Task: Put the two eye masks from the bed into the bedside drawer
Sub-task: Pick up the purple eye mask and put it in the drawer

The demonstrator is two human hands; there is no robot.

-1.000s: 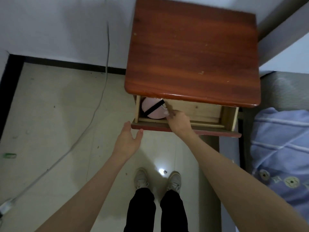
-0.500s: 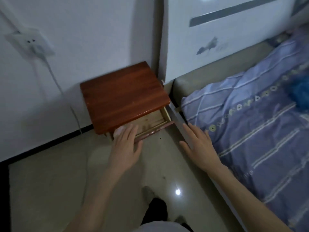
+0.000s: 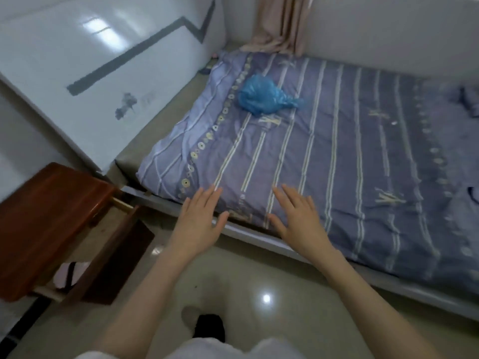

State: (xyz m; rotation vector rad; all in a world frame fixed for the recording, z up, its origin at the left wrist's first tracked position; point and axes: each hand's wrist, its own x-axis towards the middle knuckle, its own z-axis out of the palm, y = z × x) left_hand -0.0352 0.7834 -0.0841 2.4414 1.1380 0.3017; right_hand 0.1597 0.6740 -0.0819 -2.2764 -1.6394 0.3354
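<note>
Purple striped bedding (image 3: 337, 151) covers the bed, which runs beside a reddish wooden bedside cabinet (image 3: 44, 224) whose drawer (image 3: 108, 255) stands pulled out. Inside the drawer, a pale pink eye mask (image 3: 62, 277) with a dark strap shows partly under the cabinet top, so 1 of the 2 masks looks stowed. Both hands hover over the near edge of the bed: the left hand (image 3: 198, 224) and right hand (image 3: 298, 218) are flat, fingers spread apart, holding nothing.

On the bedding, well ahead of the hands, lies a crumpled blue item (image 3: 264, 98). It may be the second mask, but it reads more like bunched plastic, and I cannot tell which. Either way it should be light, soft and limp, so pinching it at the middle or by a strap would do. Most of the drawer's inside is hidden, and the whole view is blurred.
</note>
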